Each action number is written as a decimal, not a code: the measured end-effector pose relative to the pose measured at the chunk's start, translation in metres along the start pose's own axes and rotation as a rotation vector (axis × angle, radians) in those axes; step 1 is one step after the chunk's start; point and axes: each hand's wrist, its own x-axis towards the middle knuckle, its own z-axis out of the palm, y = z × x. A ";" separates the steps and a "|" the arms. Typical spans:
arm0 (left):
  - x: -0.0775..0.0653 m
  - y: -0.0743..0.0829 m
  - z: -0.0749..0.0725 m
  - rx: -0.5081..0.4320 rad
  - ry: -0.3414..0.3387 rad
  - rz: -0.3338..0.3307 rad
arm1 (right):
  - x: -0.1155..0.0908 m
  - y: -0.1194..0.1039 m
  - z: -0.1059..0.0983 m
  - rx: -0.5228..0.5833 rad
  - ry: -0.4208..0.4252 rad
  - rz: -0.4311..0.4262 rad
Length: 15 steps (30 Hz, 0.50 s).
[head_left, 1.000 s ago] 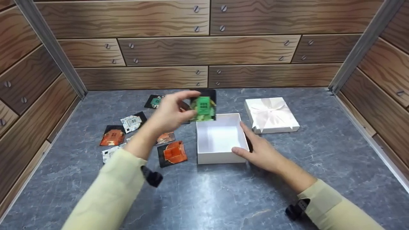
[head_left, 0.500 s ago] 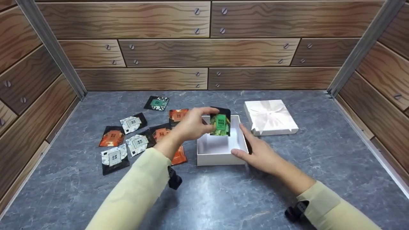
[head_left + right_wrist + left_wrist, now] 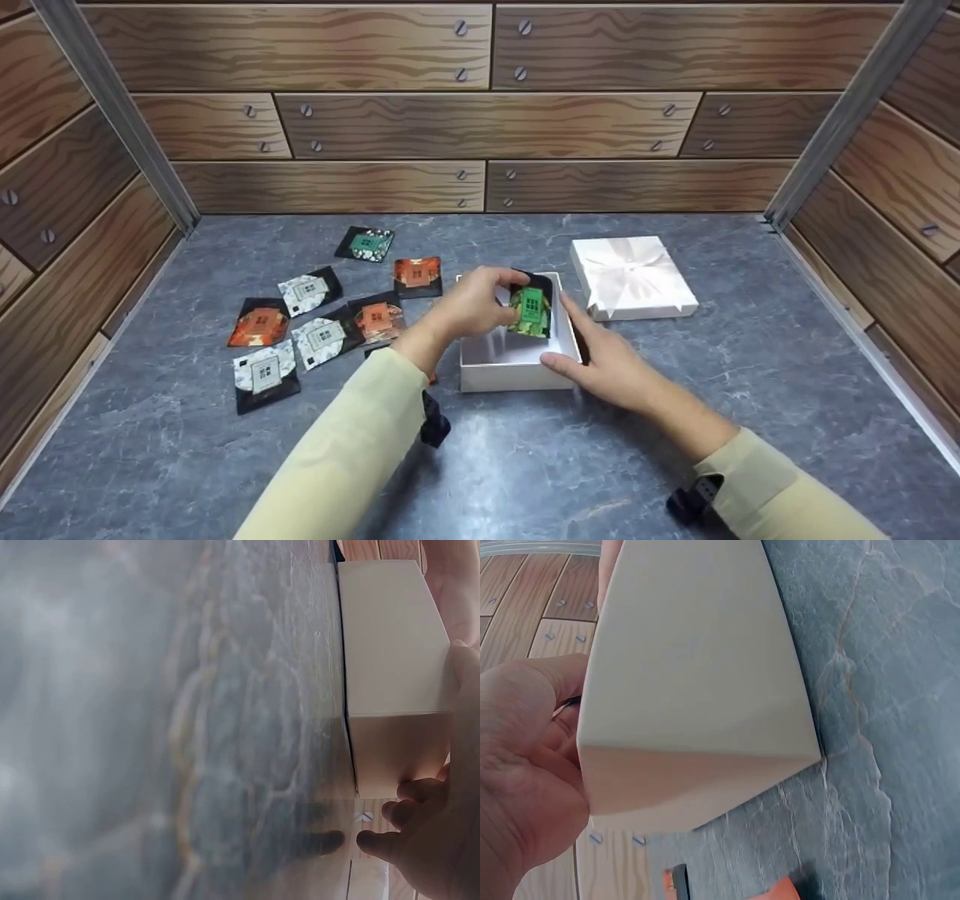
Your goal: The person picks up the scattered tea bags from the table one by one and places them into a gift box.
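Observation:
A white open box (image 3: 517, 378) stands on the grey marbled table. Between thumb and fingers, my left hand (image 3: 478, 303) pinches a black-and-green sachet (image 3: 531, 307), tilted upright over the box's opening. The sachet's lower edge reaches down inside the walls; whether it touches the bottom I cannot tell. My right hand (image 3: 619, 367) grips the box at its front right corner, thumb at the front rim and fingers along the right wall. In the left wrist view the box's outer wall (image 3: 690, 652) hides the sachet and the fingertips.
Several sachets lie flat left of the box: white-and-black ones (image 3: 265, 373), orange ones (image 3: 259, 321) and a dark green one (image 3: 366, 244). One orange sachet is mostly behind the left forearm. A white lid (image 3: 634, 276) with a ribbon bow lies right of the box.
My left hand has carried the green sachet rightward and down, from above the box's back left corner into its opening. My right hand has stayed on the box.

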 end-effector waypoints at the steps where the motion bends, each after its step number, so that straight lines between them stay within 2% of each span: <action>1: 0.001 0.000 0.001 0.004 -0.002 0.000 | 0.000 0.000 0.000 -0.001 0.002 -0.005; 8: 0.005 0.002 0.004 0.055 -0.013 -0.003 | 0.000 0.000 0.000 -0.002 0.009 -0.014; 15: 0.008 0.004 0.006 0.064 -0.026 -0.032 | 0.001 0.001 0.000 -0.005 0.010 -0.011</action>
